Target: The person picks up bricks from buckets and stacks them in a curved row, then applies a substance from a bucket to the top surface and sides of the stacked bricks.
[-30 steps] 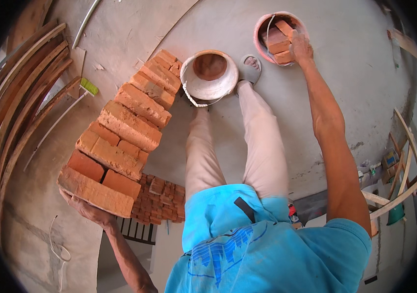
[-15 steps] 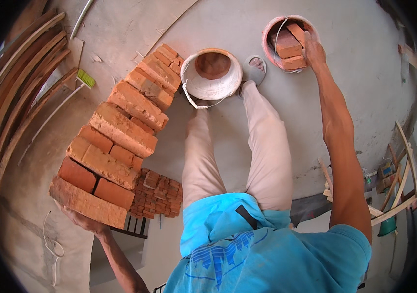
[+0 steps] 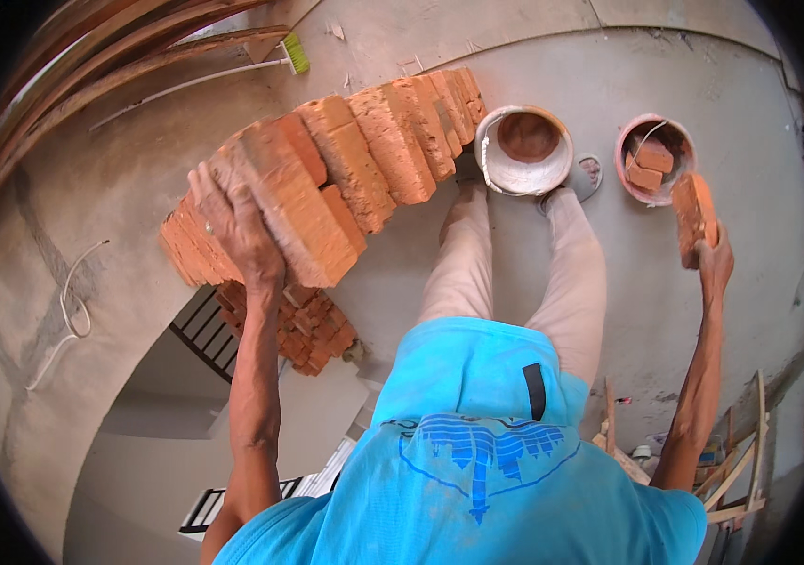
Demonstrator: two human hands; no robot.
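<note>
My left hand rests flat on the top end of a brick wall, a curved row of rough red bricks running toward my feet. My right hand grips a single red brick held upright, just right of and below a pink bucket that holds other bricks. A white bucket with reddish-brown mortar inside stands between the wall's far end and the pink bucket, just beyond my feet.
I stand on a grey concrete slab. Below the wall is an open stairwell with stacked bricks. A green-headed broom and wooden boards lie at the top left. Wooden frames lean at the lower right.
My right hand has lifted a brick out of the pink bucket and drawn it toward me. My left hand has moved from the wall's lower end onto its top brick.
</note>
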